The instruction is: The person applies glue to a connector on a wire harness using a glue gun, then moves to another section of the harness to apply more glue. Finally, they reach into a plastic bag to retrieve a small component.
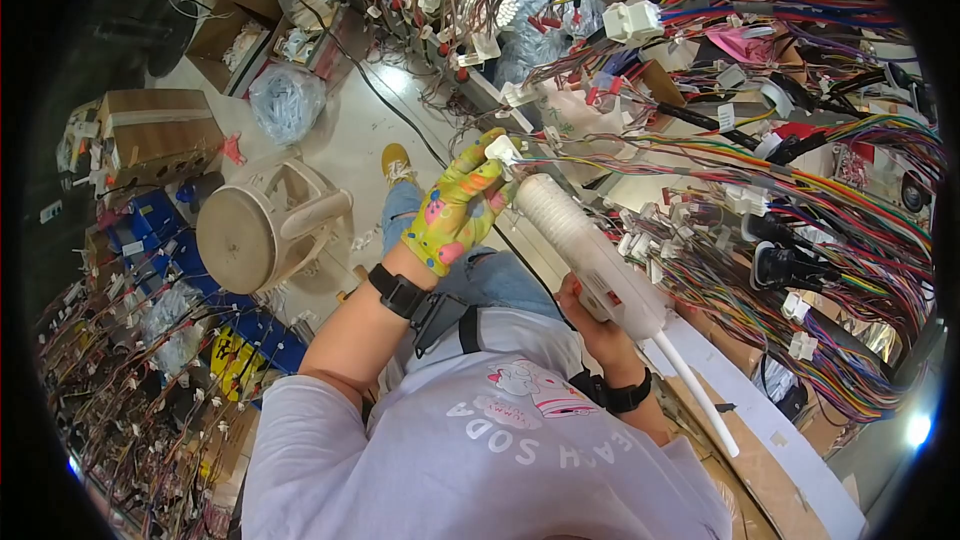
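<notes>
My left hand (457,208), in a yellow-green patterned glove, pinches a white plastic connector (503,151) between its fingers. Thin colored wires (575,168) run from this connector rightward into a large wire bundle. Bare and closed, my right hand (598,328) grips what looks like a white hot glue gun (612,285). Its thick, ribbed front end (548,206) points up and left, close beside the gloved fingers. From its back a long white glue stick (702,402) sticks out toward the lower right. The gun hides part of my right fingers, and its tip is hard to make out.
Dense wire harnesses (800,175) with white connectors hang along the right and top. A beige plastic stool (240,240) stands on the floor at left, near a cardboard box (165,130) and a clear plastic bag (287,95). More wires (130,390) fill the lower left.
</notes>
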`<state>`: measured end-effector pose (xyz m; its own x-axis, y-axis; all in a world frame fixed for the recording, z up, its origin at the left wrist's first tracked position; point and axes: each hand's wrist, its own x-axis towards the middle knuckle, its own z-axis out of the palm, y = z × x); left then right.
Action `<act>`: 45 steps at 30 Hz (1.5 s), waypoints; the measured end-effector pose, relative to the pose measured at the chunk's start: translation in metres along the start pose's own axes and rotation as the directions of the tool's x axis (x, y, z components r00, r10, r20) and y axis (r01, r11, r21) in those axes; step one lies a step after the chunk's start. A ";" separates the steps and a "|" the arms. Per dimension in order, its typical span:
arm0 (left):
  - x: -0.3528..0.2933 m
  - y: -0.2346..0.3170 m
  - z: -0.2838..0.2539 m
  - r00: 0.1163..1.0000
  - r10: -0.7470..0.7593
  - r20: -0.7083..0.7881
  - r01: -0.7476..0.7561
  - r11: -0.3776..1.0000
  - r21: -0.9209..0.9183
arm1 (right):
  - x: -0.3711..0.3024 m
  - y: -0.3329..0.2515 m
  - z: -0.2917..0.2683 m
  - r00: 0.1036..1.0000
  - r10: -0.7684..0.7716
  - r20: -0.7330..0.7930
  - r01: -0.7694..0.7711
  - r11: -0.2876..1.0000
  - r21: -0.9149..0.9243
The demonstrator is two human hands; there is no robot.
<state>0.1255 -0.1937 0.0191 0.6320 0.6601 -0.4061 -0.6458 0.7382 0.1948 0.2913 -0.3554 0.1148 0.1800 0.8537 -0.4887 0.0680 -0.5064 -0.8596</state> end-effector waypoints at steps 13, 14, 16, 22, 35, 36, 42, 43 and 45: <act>0.004 0.000 0.009 0.996 -0.055 -0.076 0.058 0.998 0.025 | -0.003 0.013 -0.008 0.997 -0.069 0.023 0.070 0.997 -0.035; 0.004 0.000 0.008 0.994 -0.074 -0.086 0.079 0.996 0.052 | -0.005 0.013 -0.010 0.997 -0.063 0.038 0.064 0.998 -0.013; 0.004 0.000 0.006 0.994 -0.093 -0.057 0.098 0.990 0.106 | -0.007 0.013 -0.012 0.995 -0.090 0.053 0.089 0.996 0.031; 0.019 -0.009 -0.009 0.971 -0.205 -0.124 0.216 0.973 0.081 | -0.014 0.030 -0.014 0.995 -0.096 0.028 0.094 0.993 0.071; 0.036 -0.014 -0.006 0.902 -0.389 -0.188 0.413 0.904 0.111 | -0.028 0.051 -0.014 0.992 -0.126 -0.027 0.125 0.991 -0.040; 0.037 -0.010 -0.009 0.890 -0.445 -0.105 0.452 0.890 0.059 | -0.028 0.051 -0.011 0.993 -0.115 -0.031 0.115 0.993 -0.010; 0.033 -0.017 -0.020 0.870 -0.449 -0.205 0.452 0.891 -0.035 | -0.030 0.040 -0.002 0.998 -0.040 -0.041 0.042 0.997 0.058; 0.033 -0.019 -0.021 0.873 -0.452 -0.185 0.446 0.892 -0.075 | -0.030 0.038 -0.001 0.999 -0.027 -0.042 0.031 0.994 0.105; 0.033 -0.020 -0.023 0.875 -0.448 -0.182 0.447 0.893 -0.046 | -0.031 0.036 0.000 0.998 0.006 -0.055 0.001 0.992 0.126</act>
<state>0.1493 -0.1905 -0.0188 0.7642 0.2221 -0.6055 -0.3139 0.9482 -0.0484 0.2878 -0.4000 0.0991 0.2336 0.8429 -0.4847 -0.0556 -0.4862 -0.8721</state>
